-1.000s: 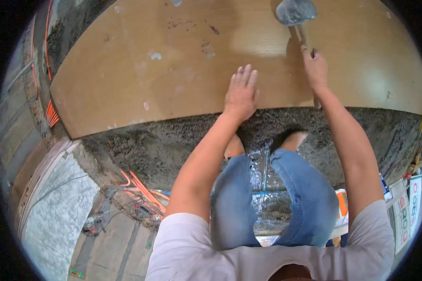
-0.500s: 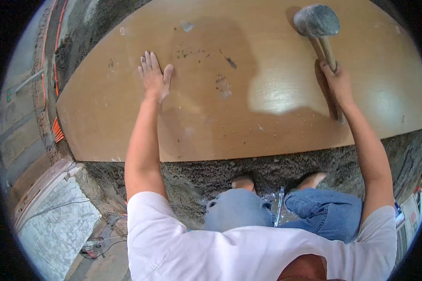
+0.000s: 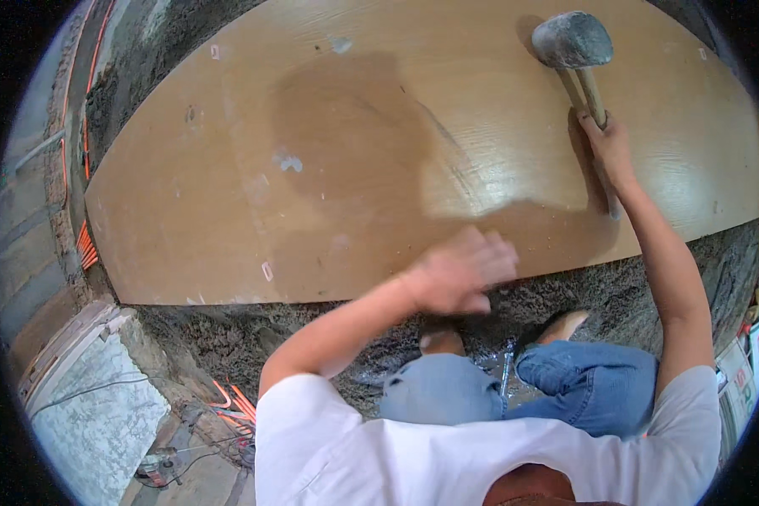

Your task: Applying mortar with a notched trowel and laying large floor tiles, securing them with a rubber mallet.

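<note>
A large tan panel with a smooth, shiny face lies flat in front of me. My right hand grips the wooden handle of a mallet, whose dusty grey head is held over the panel's far right part. The mallet casts a shadow on the surface. Near the panel's front edge, my left hand is slightly blurred, its fingers stretched out and holding nothing. Whether it touches the panel, I cannot tell. Faint streaks and whitish spots mark the panel.
Rough, dark wet mortar surrounds the panel, with my feet and bent jeans-clad legs close to its front edge. A broken pale slab lies at lower left beside orange tubes and a cable. Printed packages stand at the right.
My left hand has swung from the panel's left part toward me and rightward to its front edge. Dark crumbs on the panel's middle are mostly gone, with streaks there now. The mallet has barely moved.
</note>
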